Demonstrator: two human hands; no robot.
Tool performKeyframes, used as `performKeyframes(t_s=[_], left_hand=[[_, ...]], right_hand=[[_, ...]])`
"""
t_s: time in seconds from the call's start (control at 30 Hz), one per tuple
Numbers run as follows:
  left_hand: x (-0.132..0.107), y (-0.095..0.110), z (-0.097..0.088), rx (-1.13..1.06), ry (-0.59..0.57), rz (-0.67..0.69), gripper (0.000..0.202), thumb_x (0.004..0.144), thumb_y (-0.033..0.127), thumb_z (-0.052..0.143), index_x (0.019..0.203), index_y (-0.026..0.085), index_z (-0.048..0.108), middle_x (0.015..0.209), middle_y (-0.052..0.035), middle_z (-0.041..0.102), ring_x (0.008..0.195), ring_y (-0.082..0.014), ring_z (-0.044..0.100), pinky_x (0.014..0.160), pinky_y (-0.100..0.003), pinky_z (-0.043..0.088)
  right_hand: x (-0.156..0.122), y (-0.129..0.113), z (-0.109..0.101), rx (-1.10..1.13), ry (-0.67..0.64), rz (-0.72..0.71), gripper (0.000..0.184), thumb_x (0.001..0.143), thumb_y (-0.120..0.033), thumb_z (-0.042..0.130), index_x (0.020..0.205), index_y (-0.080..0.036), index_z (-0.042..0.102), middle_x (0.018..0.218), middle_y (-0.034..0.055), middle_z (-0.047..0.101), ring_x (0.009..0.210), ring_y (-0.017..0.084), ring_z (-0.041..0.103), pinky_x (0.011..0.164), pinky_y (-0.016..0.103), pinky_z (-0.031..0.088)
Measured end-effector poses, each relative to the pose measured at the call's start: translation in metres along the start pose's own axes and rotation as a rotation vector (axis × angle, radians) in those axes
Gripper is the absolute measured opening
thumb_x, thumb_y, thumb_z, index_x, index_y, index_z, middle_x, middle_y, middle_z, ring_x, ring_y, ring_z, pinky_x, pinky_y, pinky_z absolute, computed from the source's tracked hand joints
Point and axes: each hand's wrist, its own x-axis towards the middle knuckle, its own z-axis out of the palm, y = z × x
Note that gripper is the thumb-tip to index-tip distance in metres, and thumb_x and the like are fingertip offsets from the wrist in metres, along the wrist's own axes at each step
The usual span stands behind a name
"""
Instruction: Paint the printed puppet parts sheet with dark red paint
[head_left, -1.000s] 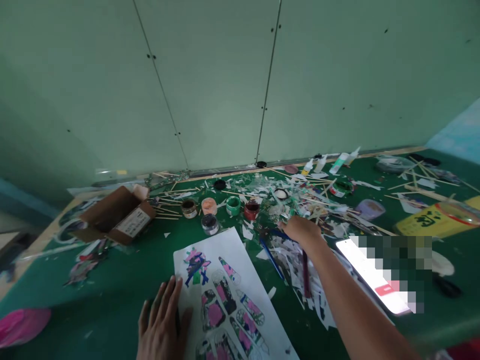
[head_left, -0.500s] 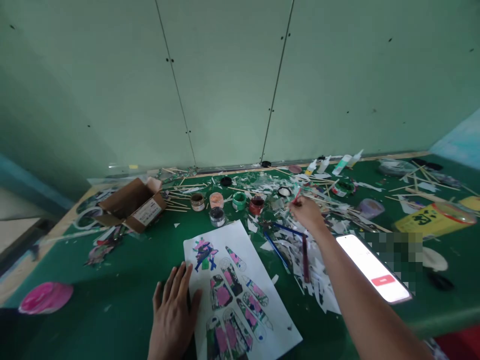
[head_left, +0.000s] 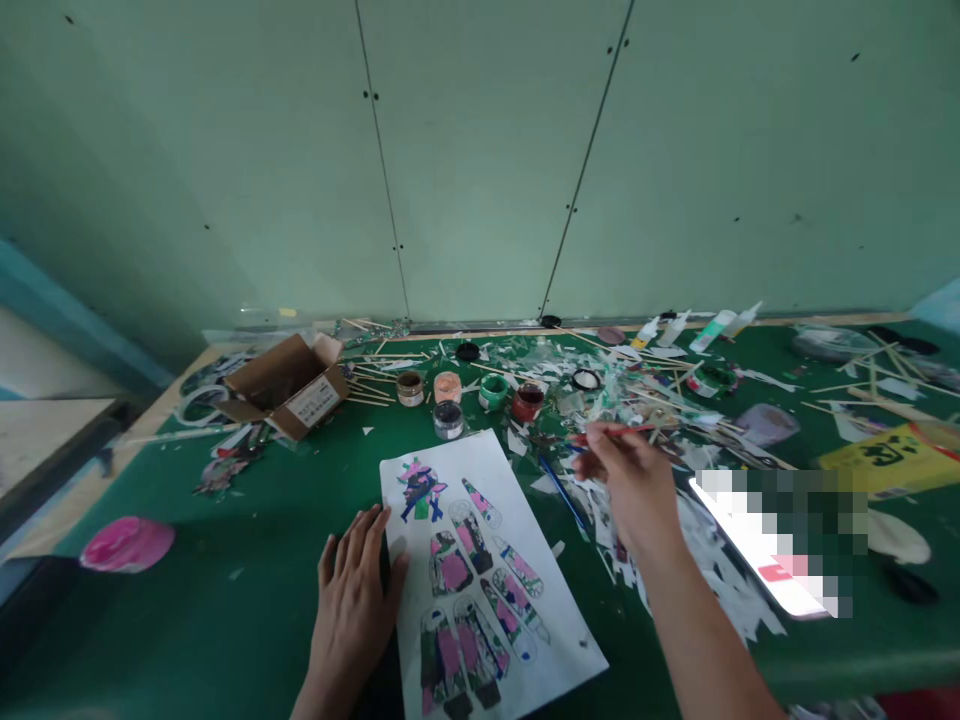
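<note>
With most figures on the sheet already coloured, the spread left hand is pinning its edge while the right hand is pinching a red-handled paintbrush.

green table | painted sheet | paint pots | cardboard box | paper scraps | phone

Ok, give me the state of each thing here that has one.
left hand, open, flat on the sheet's left edge
right hand, shut on the brush
brush, held up off the table, roughly level
sheet, lying flat, figures partly coloured
box, open, flaps up
pots, upright, lids off
phone, face up, screen lit
</note>
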Motion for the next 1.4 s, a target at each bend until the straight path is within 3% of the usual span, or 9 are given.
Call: performKeyframes(t_s=[0.1,0.23,0.33,0.53,0.8,0.93,1.13,1.23,1.4], left_hand=[[0.001,0.0,-0.001,0.0,-0.012,-0.008,0.052,0.097,0.044,0.033,0.138,0.016,0.048,0.144,-0.0116,0.049,0.137,-0.0284,0.04,0.115,-0.054,0.027],[0.002,0.001,-0.002,-0.004,-0.02,-0.012,0.051,0.097,0.044,0.033,0.137,0.016,0.049,0.144,-0.0116,0.049,0.137,-0.0283,0.04,0.115,-0.053,0.026],[0.003,0.002,-0.004,-0.016,-0.013,-0.002,0.051,0.097,0.043,0.033,0.137,0.016,0.048,0.143,-0.0117,0.05,0.136,-0.0286,0.041,0.115,-0.053,0.026],[0.006,0.002,-0.002,-0.01,-0.033,-0.026,0.054,0.097,0.047,0.031,0.137,0.015,0.049,0.142,-0.0139,0.05,0.136,-0.0301,0.042,0.113,-0.054,0.028],[0.008,0.0,0.001,0.025,-0.004,0.01,0.059,0.096,0.051,0.024,0.136,0.014,0.048,0.142,-0.0137,0.051,0.135,-0.0298,0.043,0.112,-0.052,0.029],[0.008,0.0,0.001,0.024,0.001,0.011,0.06,0.096,0.051,0.023,0.136,0.014,0.047,0.142,-0.0132,0.051,0.135,-0.0299,0.043,0.111,-0.052,0.029],[0.009,0.0,0.001,0.009,-0.007,0.007,0.061,0.096,0.052,0.022,0.135,0.014,0.049,0.141,-0.0137,0.052,0.135,-0.0306,0.042,0.111,-0.052,0.028],[0.009,0.0,0.001,0.001,-0.001,0.008,0.06,0.096,0.051,0.023,0.135,0.015,0.049,0.141,-0.0132,0.051,0.135,-0.031,0.042,0.111,-0.053,0.028],[0.008,-0.001,0.001,-0.024,0.031,0.023,0.057,0.095,0.051,0.027,0.133,0.015,0.05,0.14,-0.0137,0.052,0.133,-0.0324,0.044,0.11,-0.054,0.029]], right_hand=[[-0.031,-0.004,0.004,0.085,-0.063,0.073,0.04,0.058,-0.048,0.081,0.077,-0.018,0.063,0.061,-0.0003,0.063,0.045,0.013,0.056,0.041,0.029,0.049],[-0.044,-0.01,-0.001,0.054,-0.132,0.082,0.037,0.062,-0.047,0.08,0.076,-0.018,0.064,0.061,-0.0002,0.063,0.046,0.013,0.058,0.042,0.028,0.05],[-0.04,-0.006,-0.014,-0.09,-0.11,0.006,0.034,0.066,-0.049,0.077,0.078,-0.018,0.066,0.068,0.0034,0.069,0.048,0.014,0.059,0.044,0.028,0.051],[-0.03,0.015,-0.055,-0.498,0.12,-0.133,0.036,0.072,-0.051,0.067,0.086,-0.018,0.071,0.06,0.0033,0.069,0.055,0.018,0.065,0.055,0.03,0.055],[-0.033,0.049,-0.089,-0.863,-0.025,-0.331,0.033,0.079,-0.047,0.051,0.079,-0.02,0.07,0.076,0.0083,0.075,0.052,0.019,0.066,0.054,0.03,0.05],[-0.033,0.049,-0.092,-0.854,-0.009,-0.243,0.037,0.079,-0.052,0.051,0.081,-0.02,0.07,0.065,0.0053,0.072,0.044,0.018,0.061,0.05,0.03,0.047],[-0.034,0.04,-0.084,-0.696,0.218,-0.187,0.046,0.073,-0.063,0.057,0.076,-0.018,0.067,0.055,0.0047,0.066,0.049,0.02,0.062,0.05,0.029,0.047],[-0.031,0.047,-0.084,-0.762,0.185,-0.197,0.051,0.074,-0.069,0.053,0.07,-0.019,0.065,0.052,0.0045,0.064,0.047,0.019,0.059,0.048,0.029,0.044],[-0.033,0.055,-0.083,-0.924,0.094,-0.361,0.054,0.081,-0.067,0.045,0.073,-0.019,0.066,0.06,0.007,0.068,0.051,0.019,0.062,0.051,0.028,0.045]])
